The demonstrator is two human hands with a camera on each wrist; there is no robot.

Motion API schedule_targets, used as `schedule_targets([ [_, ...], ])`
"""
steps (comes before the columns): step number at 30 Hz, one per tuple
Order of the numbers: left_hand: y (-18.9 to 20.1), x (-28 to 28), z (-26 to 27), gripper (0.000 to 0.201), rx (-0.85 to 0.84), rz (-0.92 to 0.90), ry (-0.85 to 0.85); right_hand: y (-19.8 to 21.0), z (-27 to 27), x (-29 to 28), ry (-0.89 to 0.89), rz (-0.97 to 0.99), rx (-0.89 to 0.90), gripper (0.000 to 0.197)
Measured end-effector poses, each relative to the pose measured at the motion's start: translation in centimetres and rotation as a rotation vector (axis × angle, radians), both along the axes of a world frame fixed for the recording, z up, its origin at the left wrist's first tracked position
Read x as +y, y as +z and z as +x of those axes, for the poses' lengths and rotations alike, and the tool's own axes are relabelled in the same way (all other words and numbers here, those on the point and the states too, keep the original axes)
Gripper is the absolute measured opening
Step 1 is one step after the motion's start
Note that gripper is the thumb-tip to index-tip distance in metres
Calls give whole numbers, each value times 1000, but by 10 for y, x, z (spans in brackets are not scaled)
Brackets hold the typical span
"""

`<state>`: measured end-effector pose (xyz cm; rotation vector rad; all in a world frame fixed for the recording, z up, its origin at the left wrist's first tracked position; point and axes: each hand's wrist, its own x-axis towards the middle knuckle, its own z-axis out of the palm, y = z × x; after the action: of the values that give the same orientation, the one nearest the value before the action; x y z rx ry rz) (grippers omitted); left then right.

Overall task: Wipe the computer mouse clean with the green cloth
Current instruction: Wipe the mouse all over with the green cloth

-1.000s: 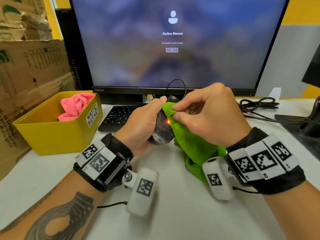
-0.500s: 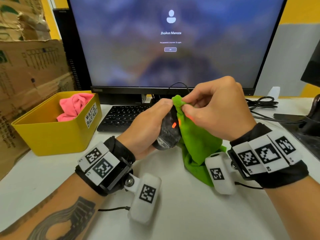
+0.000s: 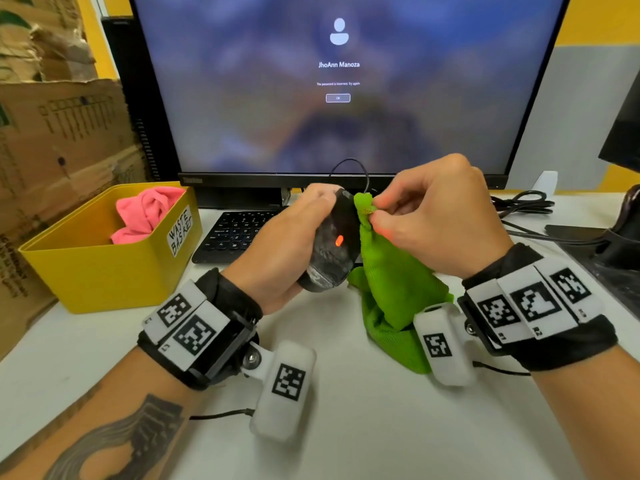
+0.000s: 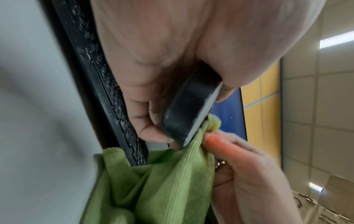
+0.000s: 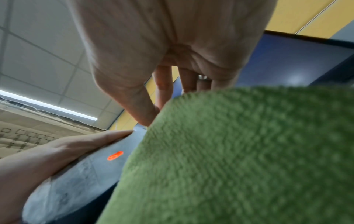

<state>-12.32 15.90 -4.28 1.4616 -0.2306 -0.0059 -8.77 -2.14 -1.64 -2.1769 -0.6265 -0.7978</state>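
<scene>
My left hand (image 3: 294,244) grips a black wired computer mouse (image 3: 332,247), lifted off the desk and tilted so its underside with the glowing red sensor faces me. My right hand (image 3: 429,220) pinches the top edge of the green cloth (image 3: 391,275) right beside the mouse's front right edge. The cloth hangs down to the desk. In the left wrist view the mouse (image 4: 189,109) sits between my fingers with the cloth (image 4: 162,181) touching its edge. In the right wrist view the cloth (image 5: 239,159) fills the frame beside the mouse's underside (image 5: 86,171).
A yellow bin (image 3: 104,271) labelled waste basket holds a pink cloth (image 3: 145,213) at the left. A black keyboard (image 3: 235,233) lies under the monitor (image 3: 339,84). Cables (image 3: 526,206) lie at the right; cardboard boxes (image 3: 59,140) stand at the left.
My right hand has drawn the cloth up along the mouse's underside to its front edge, uncovering the red sensor. The left hand keeps holding the mouse, raised slightly.
</scene>
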Motion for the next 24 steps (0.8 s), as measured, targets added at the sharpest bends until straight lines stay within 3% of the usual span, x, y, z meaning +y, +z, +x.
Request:
schedule_targets([
  [8,-4,-8,0,32,-1,66,-17,2,-5,10,84,81,-5,1],
  [13,4,-3,-5,30,53,-44,11,0,2,-2,29,9,14,4],
  [18,4,-1,-1,62,167,-34,9,1,-5,11,170,111,-61,12],
  [22,1,2,1,87,180,-13,-27,-4,-10,24,272,-44,-80,19],
  [24,0,3,3,88,157,-20,-24,-5,-10,22,336,-86,-27,16],
])
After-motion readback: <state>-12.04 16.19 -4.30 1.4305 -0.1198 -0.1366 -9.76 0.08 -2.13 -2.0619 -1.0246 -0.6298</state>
